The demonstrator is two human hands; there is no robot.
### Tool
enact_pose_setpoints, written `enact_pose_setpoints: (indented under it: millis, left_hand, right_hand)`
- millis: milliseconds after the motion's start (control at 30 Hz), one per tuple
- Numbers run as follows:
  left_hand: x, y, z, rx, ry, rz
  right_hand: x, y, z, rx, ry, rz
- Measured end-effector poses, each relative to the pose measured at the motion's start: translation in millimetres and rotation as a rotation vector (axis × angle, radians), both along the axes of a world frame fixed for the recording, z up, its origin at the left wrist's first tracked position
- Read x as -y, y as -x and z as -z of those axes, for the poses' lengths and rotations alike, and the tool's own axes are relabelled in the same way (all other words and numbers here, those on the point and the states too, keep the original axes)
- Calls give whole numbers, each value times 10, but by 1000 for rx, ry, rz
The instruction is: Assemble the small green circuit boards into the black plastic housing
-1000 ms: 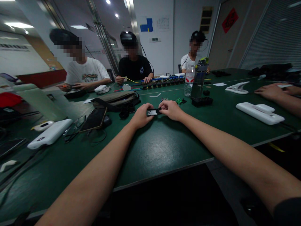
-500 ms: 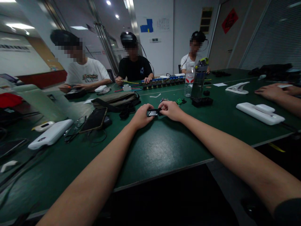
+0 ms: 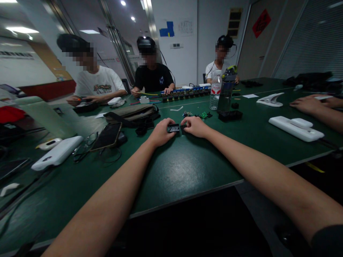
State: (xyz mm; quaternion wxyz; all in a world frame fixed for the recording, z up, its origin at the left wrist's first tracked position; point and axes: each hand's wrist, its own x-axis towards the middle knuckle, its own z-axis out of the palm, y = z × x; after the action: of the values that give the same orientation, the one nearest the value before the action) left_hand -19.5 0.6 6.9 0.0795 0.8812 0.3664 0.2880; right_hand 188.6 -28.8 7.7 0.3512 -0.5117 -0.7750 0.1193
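Near the middle of the green table (image 3: pixel 171 182), my left hand (image 3: pixel 161 132) grips a small black case (image 3: pixel 173 128) with a greyish inside facing up. Just to its right, my right hand (image 3: pixel 196 126) pinches a small black piece (image 3: pixel 183 126), partly hidden by the fingers. A narrow gap separates the two parts. Behind my right hand lie a small green circuit board (image 3: pixel 204 115) and some small metallic bits (image 3: pixel 187 114). A black block-like part (image 3: pixel 230 115) rests farther right.
A clear bottle (image 3: pixel 215 93) and a dark bottle (image 3: pixel 226 91) stand behind. To the left are a phone (image 3: pixel 107 136), a bag (image 3: pixel 131 112) and a white power bank (image 3: pixel 57 152). White devices (image 3: pixel 296 128) lie right, near another person's hands (image 3: pixel 311 103). Three people sit opposite.
My right hand has shifted slightly right with its black piece, opening a gap from the case. The case in my left hand looks tilted differently, its inside now darker.
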Motion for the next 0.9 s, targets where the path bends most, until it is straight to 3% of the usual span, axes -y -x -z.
enact_pose_setpoints:
  millis: [900]
  left_hand:
    - [10, -11, -10, 0, 2, 2]
  right_hand:
    - [3, -9, -24, 38, 43, 75]
